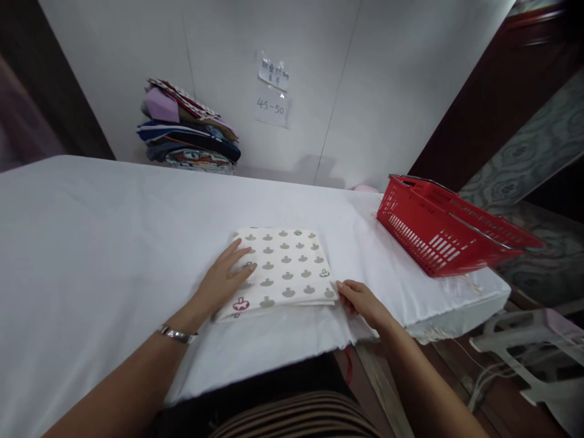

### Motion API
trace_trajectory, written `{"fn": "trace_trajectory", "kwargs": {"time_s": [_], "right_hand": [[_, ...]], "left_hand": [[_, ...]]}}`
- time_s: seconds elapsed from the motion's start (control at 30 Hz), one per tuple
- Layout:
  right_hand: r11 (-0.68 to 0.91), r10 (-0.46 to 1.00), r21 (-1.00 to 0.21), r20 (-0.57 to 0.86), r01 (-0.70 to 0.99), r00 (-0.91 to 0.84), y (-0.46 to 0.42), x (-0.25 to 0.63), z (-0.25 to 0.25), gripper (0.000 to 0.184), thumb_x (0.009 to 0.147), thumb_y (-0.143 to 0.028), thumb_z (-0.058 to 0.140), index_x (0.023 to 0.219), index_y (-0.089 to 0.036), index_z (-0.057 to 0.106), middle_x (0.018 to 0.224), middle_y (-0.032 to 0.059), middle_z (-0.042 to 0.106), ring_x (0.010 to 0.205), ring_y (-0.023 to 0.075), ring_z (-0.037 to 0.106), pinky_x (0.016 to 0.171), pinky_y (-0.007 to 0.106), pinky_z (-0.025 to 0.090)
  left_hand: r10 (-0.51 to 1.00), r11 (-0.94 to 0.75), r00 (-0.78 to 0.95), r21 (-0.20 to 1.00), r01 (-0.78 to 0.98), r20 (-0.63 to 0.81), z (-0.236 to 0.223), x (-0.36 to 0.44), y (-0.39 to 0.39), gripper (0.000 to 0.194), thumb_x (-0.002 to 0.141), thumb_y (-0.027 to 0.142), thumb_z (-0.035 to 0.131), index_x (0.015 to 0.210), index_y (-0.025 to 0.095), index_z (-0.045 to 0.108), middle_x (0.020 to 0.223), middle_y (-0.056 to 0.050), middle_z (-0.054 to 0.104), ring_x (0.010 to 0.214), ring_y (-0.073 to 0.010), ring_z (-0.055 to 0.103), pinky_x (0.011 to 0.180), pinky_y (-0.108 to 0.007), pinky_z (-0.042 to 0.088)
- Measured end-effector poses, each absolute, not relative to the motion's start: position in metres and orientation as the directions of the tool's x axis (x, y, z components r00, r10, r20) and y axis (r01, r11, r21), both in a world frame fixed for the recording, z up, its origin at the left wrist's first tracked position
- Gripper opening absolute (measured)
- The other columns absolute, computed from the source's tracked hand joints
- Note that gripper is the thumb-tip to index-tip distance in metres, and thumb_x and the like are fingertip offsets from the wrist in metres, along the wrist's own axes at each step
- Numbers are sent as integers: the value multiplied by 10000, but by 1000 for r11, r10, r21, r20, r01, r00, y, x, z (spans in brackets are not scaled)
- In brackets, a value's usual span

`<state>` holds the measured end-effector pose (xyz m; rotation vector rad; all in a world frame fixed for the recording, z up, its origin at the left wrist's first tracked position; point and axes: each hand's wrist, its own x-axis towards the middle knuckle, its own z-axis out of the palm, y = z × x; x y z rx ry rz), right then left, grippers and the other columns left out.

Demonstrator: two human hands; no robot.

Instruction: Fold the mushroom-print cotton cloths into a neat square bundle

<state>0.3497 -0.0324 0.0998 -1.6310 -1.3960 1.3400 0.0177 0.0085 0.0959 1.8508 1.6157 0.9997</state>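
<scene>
A folded white cloth [286, 267] with grey mushroom-like prints, plus a red one and a few green ones, lies flat on the white-covered table. My left hand [223, 277] rests on its left side, fingers spread and palm down. At the lower right corner, my right hand [358, 299] is closed, with thumb and index finger pinching the cloth's edge. The layers of the fold show along the near edge. A silver bracelet [177, 334] circles my left wrist.
A red plastic basket [429, 228] with metal handles stands at the table's right end. Folded fabrics [189, 131] are piled at the back left against the wall. Handwritten paper signs [272, 109] hang on the wall. A white plastic stool [524, 340] stands at the lower right.
</scene>
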Motion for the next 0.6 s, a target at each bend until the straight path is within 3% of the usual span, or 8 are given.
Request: {"fn": "trace_trajectory", "kwargs": {"time_s": [0.1, 0.17, 0.33, 0.5, 0.6], "right_hand": [[-256, 946, -872, -316, 416, -79, -35, 345, 101, 426, 756, -581, 539, 600, -193, 457, 488, -56, 449, 419, 73, 369, 414, 216, 244], [-230, 952, -873, -294, 430, -87, -32, 343, 103, 401, 739, -550, 577, 599, -194, 459, 475, -58, 445, 419, 71, 364, 419, 215, 248], [-199, 975, -943, -219, 268, -46, -26, 341, 105, 390, 697, -530, 622, 601, -202, 434, 477, -66, 438, 408, 63, 356, 407, 208, 241], [-349, 911, -848, -407, 399, -69, -30, 341, 100, 385, 725, -523, 602, 582, -192, 466, 472, -44, 500, 350, 63, 391, 352, 207, 244], [-355, 895, -793, -442, 495, -66, -32, 342, 96, 388, 774, -538, 547, 623, -183, 499, 542, -8, 582, 346, 75, 455, 327, 206, 257]], "left_hand": [[973, -221, 98, 709, 669, 211, 95, 19, 7, 479, 803, 524, 509, 1211, 275, 546, 1472, 4, 297, 1331, -266, 294, 1060, -432, 330], [975, -215, 107, 699, 682, 196, 93, 19, 8, 480, 804, 525, 503, 1211, 275, 548, 1468, 6, 304, 1328, -262, 300, 1037, -413, 366], [976, -213, 118, 664, 717, 185, 88, 16, 11, 457, 803, 515, 498, 1195, 288, 558, 1469, 17, 303, 1328, -266, 298, 991, -398, 414], [973, -225, 131, 642, 733, 191, 88, 16, 12, 446, 811, 501, 487, 1178, 263, 571, 1462, 3, 319, 1323, -269, 306, 1018, -413, 378], [974, -223, 135, 650, 726, 183, 89, 16, 11, 441, 813, 497, 481, 1170, 256, 576, 1462, 0, 318, 1316, -269, 317, 991, -405, 407]]}}
